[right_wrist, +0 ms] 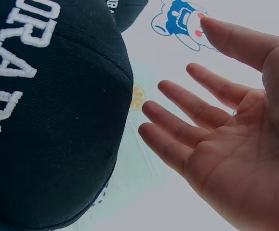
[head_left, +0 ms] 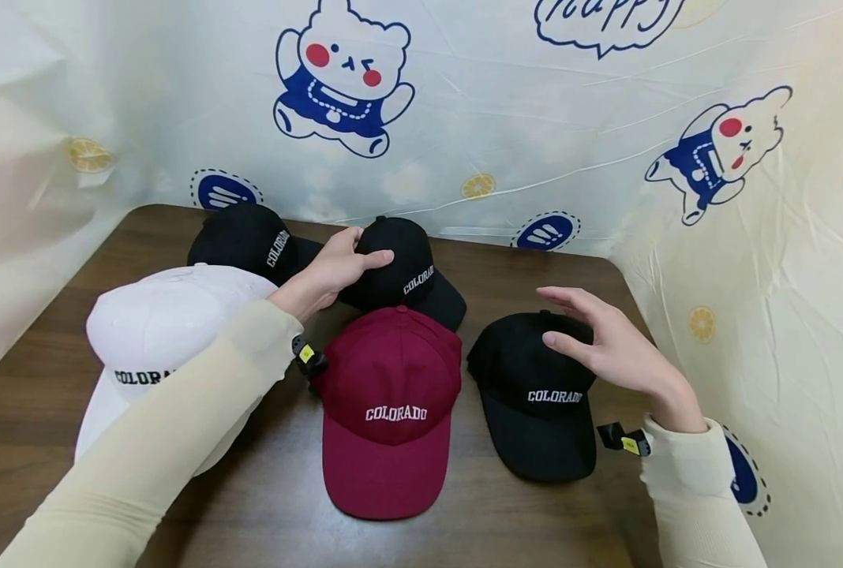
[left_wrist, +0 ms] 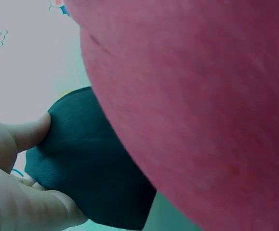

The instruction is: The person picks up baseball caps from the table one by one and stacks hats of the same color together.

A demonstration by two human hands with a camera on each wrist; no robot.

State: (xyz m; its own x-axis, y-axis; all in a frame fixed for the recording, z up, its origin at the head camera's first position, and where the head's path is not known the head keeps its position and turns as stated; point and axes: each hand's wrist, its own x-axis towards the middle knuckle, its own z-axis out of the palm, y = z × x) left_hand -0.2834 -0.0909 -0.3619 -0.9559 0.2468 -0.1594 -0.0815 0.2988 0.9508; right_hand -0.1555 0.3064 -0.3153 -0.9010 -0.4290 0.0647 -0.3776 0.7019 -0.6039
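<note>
My left hand [head_left: 332,272] grips the side of a black baseball cap [head_left: 400,276] at the back middle of the table, thumb across its crown. In the left wrist view, fingers and thumb close around that dark cap [left_wrist: 91,159], while a blurred red surface covers much of the picture. My right hand [head_left: 602,343] hovers by the crown of another black cap [head_left: 535,426] on the right, fingers spread. A gap shows between the right hand [right_wrist: 226,125] and the cap [right_wrist: 67,110] in the right wrist view. Both caps carry white COLORADO lettering.
A maroon cap [head_left: 393,379] lies front middle, brim toward me. The white cap [head_left: 173,315] sits at left, partly behind my left sleeve [head_left: 159,426]. At the back left is a third black cap [head_left: 237,241]. A printed curtain [head_left: 464,102] surrounds the brown table [head_left: 251,513].
</note>
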